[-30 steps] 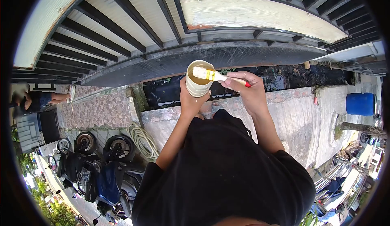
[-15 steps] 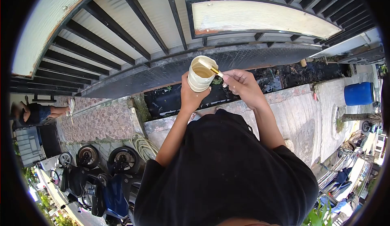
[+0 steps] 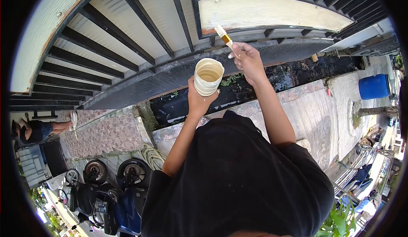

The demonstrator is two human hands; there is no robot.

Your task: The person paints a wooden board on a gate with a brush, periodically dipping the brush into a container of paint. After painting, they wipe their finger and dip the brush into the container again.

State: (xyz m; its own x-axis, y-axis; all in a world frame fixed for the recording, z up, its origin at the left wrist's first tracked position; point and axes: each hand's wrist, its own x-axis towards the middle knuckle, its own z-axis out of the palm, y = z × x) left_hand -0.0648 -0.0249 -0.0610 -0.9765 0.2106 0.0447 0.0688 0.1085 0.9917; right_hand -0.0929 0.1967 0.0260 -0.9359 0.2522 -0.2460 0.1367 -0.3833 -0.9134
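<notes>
My left hand (image 3: 200,102) is wrapped round a cream plastic cup (image 3: 207,86) with a ragged rim, held upright with paint-coloured liquid inside. In my right hand (image 3: 248,61) is a paintbrush (image 3: 225,36), gripped by its handle, its pale wet bristles pointing up and away from me. The bristles overlap the lower left corner of a cream-painted board (image 3: 272,15) set in the black gate. Reddish-brown patches show along that board's lower left edge. White paint smears mark the fingers of my right hand.
Black gate bars (image 3: 140,18) run on both sides of the board. Below the gate lies a dark ditch (image 3: 170,107) beside a concrete ledge (image 3: 280,105). Parked motorcycles (image 3: 123,207), a coiled hose (image 3: 151,156) and a person (image 3: 40,128) are at left; a blue barrel (image 3: 374,87) stands right.
My right hand has lifted the paintbrush out of the cup and moved it up and forward to the board's lower left corner. The cup has stayed nearly in place.
</notes>
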